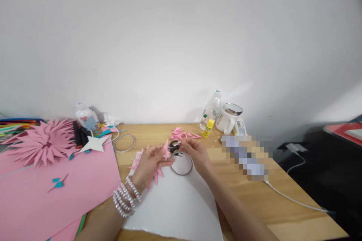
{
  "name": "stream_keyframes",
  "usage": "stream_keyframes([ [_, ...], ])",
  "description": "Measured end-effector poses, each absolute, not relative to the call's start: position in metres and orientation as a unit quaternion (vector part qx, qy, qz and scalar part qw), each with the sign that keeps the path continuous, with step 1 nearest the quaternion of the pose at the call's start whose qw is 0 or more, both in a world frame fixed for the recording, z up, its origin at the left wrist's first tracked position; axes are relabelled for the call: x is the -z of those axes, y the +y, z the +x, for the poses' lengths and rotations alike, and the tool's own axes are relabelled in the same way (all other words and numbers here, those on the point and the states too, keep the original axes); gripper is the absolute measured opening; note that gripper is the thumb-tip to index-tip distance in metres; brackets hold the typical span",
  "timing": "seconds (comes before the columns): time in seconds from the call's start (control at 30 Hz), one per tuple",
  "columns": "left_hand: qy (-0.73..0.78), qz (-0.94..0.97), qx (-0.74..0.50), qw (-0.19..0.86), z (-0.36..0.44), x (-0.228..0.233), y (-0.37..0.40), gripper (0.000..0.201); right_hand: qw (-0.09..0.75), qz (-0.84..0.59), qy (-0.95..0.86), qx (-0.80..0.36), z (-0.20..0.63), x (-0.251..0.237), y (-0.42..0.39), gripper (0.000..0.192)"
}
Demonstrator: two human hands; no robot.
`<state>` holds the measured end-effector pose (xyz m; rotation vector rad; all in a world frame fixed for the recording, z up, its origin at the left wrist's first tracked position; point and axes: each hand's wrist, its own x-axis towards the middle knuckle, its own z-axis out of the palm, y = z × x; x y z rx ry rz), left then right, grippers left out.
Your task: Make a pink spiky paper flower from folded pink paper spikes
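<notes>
My left hand (pixel 151 163), with bead bracelets on the wrist, holds a folded pink paper spike (pixel 166 148) upright between thumb and fingers. More joined pink spikes (pixel 156 176) show under that hand, on a white sheet (pixel 175 203). My right hand (pixel 195 151) is just right of the spike, its fingers curled near the black scissors (pixel 174 145) and a clear tape ring (pixel 181 164). Whether the right hand grips anything is unclear.
A pile of pink folded pieces (pixel 182 134), a yellow glue stick (pixel 208 128), a bottle (pixel 211 110) and a white mug (pixel 229 118) stand at the back. Left lie pink sheets (pixel 56 188), a pink paper flower (pixel 42 143), a white star (pixel 94 143) and a ring (pixel 124 142). A cable (pixel 291 197) runs right.
</notes>
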<state>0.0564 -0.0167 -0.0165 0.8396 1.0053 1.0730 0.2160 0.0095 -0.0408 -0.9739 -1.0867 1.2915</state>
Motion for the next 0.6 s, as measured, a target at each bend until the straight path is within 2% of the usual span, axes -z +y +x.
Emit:
stream_keyframes([
  [0.13,0.430,0.373,-0.480,0.667,0.0548,0.0171,-0.0156,0.011,0.589,-0.415,-0.403,-0.564,0.2225,0.0422,0.0146,0.032],
  [0.6,0.418,0.361,-0.502,0.665,0.0557,0.0162,-0.0159,0.018,0.554,-0.369,-0.454,-0.593,0.2143,0.0415,0.0070,0.027],
])
